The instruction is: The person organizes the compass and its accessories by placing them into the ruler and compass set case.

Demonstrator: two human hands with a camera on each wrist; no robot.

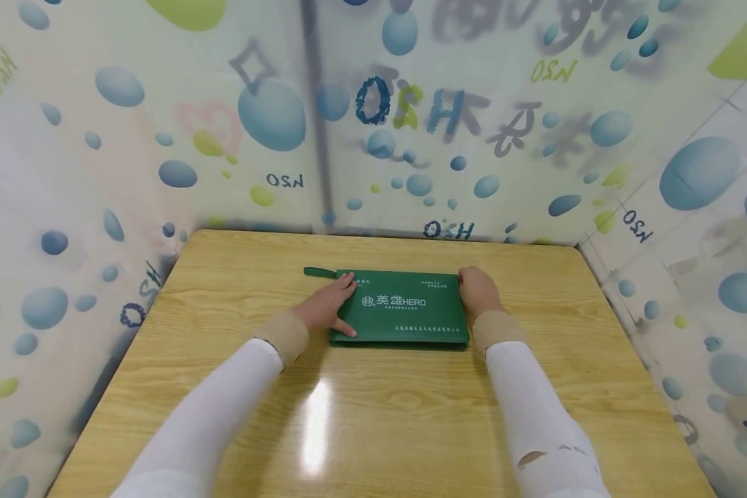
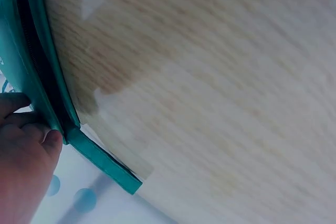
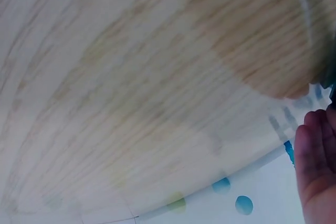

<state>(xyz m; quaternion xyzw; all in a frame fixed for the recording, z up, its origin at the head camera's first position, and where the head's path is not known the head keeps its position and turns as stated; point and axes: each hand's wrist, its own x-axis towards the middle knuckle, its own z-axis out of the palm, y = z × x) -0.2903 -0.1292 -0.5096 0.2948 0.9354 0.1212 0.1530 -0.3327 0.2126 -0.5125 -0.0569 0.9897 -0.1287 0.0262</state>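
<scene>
A flat green zip pouch point(image 1: 404, 315) with white lettering and "HERO" lies on the wooden table. Its green wrist strap point(image 1: 319, 272) sticks out at the upper left corner, also visible as a strap point(image 2: 105, 161) in the left wrist view. A dark zipper point(image 2: 37, 51) runs along the pouch's side there. My left hand point(image 1: 326, 304) rests on the pouch's left end, fingers and thumb spread over the cover. At the upper right corner, my right hand point(image 1: 481, 290) has curled fingers gripping the pouch's edge; its fingertips are mostly hidden. The right wrist view catches only part of that hand point(image 3: 317, 166).
The wooden table point(image 1: 398, 415) extends around the pouch, with a bright light reflection in front. Behind and beside it hang pale curtains point(image 1: 373, 187) printed with blue and green drops. The table's back edge lies a short way beyond the pouch.
</scene>
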